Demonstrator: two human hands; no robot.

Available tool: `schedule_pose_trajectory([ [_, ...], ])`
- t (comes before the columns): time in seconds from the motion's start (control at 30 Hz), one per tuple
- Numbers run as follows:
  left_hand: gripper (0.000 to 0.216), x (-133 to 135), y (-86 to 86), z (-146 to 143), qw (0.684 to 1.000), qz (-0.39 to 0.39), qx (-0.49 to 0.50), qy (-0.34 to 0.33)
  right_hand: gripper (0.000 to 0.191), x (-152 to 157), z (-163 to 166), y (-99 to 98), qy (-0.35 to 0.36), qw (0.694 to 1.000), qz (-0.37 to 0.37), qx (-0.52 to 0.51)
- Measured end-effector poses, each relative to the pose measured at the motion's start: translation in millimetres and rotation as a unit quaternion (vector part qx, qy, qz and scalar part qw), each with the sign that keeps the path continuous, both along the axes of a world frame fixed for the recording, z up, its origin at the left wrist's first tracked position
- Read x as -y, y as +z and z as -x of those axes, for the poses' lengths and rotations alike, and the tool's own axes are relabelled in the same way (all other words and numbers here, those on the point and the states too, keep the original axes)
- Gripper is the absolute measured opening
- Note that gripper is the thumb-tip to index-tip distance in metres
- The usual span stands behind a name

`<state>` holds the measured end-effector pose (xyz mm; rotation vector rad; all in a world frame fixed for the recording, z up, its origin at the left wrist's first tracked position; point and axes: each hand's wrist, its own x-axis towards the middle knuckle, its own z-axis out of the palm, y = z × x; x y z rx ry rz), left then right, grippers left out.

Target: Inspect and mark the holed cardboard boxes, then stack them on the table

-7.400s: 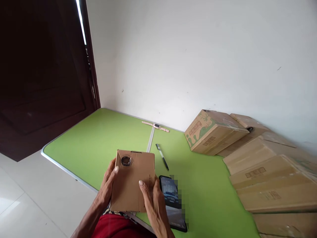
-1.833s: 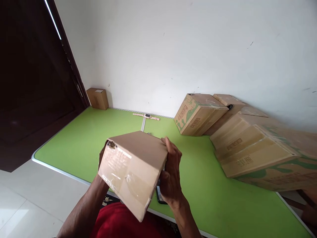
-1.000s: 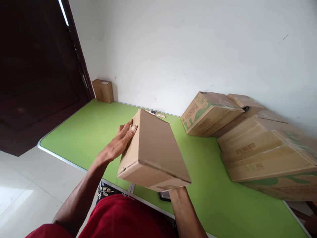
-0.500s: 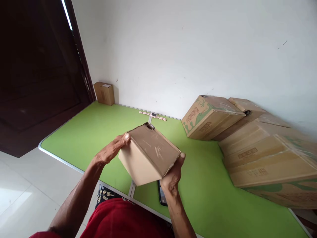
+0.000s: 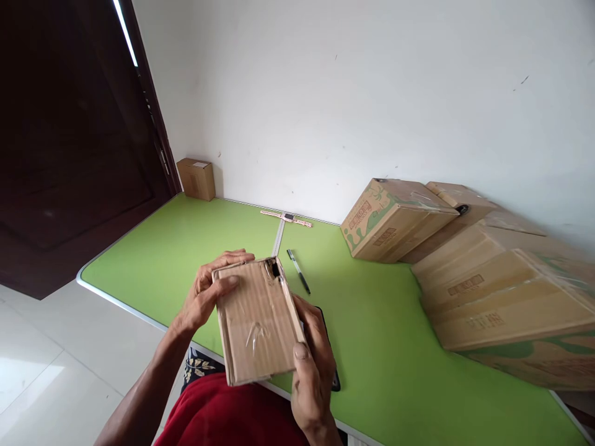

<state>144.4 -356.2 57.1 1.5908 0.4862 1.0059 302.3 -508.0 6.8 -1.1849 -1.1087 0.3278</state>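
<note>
Between my two hands is a small cardboard box (image 5: pixel 260 322), held above the near edge of the table and tilted toward me. Its upper right corner is torn, with a dark hole, and a strip of clear tape shines on its face. My left hand (image 5: pixel 209 288) grips the upper left corner, thumb on the face and fingers behind. My right hand (image 5: pixel 313 365) is wrapped round the right side, its thumb on the lower right edge. A phone (image 5: pixel 335 379) lies on the table, mostly hidden behind my right hand. Beyond the box lies a pen (image 5: pixel 298 271).
The green table (image 5: pixel 381 347) stands against a white wall. A watch with a pink strap (image 5: pixel 288 217) lies at its back edge. A small carton (image 5: pixel 196 179) stands at the back left. Large cartons (image 5: pixel 502 303) and another printed carton (image 5: pixel 400 217) fill the right side.
The box has been turned and lowered toward me, so its taped, torn face shows. My left hand shifted slightly left, my right hand moved lower. The pen has come into view.
</note>
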Motion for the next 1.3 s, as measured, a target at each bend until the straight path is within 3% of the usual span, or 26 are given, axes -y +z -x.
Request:
schedule_pose_trajectory([
  [0.2, 0.036, 54.3, 17.5, 18.8, 0.994, -0.075, -0.078, 0.015, 0.033, 31.0, 8.3, 41.4, -0.067, 0.986, 0.146, -0.043],
  [0.43, 0.013, 90.1, 40.9, 12.8, 0.969, -0.146, -0.138, 0.145, 0.019, 38.9, 19.3, 56.5, -0.096, 0.984, 0.139, 0.062],
  [0.6, 0.020, 95.8, 50.2, 7.0, 0.926, -0.204, -0.221, 0.227, 0.013, 39.2, 29.1, 55.4, -0.103, 0.981, 0.107, 0.124],
  [0.73, 0.016, 95.4, 54.0, 1.6, 0.905, -0.224, -0.267, 0.245, 0.013, 35.5, 33.9, 49.1, -0.109, 0.978, 0.099, 0.144],
  [0.93, 0.017, 90.7, 56.7, -7.1, 0.897, -0.265, -0.274, 0.224, 0.011, 36.1, 22.4, 64.4, -0.095, 0.971, 0.128, 0.178],
  [1.03, 0.025, 81.7, 52.7, 1.4, 0.908, -0.276, -0.263, 0.177, 0.022, 26.4, -11.1, 75.7, 0.007, 0.973, 0.177, 0.151],
  [1.1, 0.032, 73.9, 47.7, 10.3, 0.918, -0.269, -0.258, 0.138, 0.045, 6.5, -45.2, 71.1, 0.064, 0.962, 0.236, 0.120],
  [1.13, 0.032, 70.0, 44.8, 14.2, 0.922, -0.259, -0.256, 0.128, 0.057, -7.5, -63.4, 64.0, 0.020, 0.957, 0.265, 0.115],
  [1.17, 0.030, 66.2, 42.0, 17.1, 0.927, -0.247, -0.253, 0.127, 0.058, -23.4, -80.9, 54.1, -0.024, 0.951, 0.287, 0.118],
  [1.3, 0.025, 54.2, 34.7, 15.9, 0.940, -0.199, -0.225, 0.160, 0.027, -88.1, -126.5, 3.2, -0.099, 0.906, 0.391, 0.132],
])
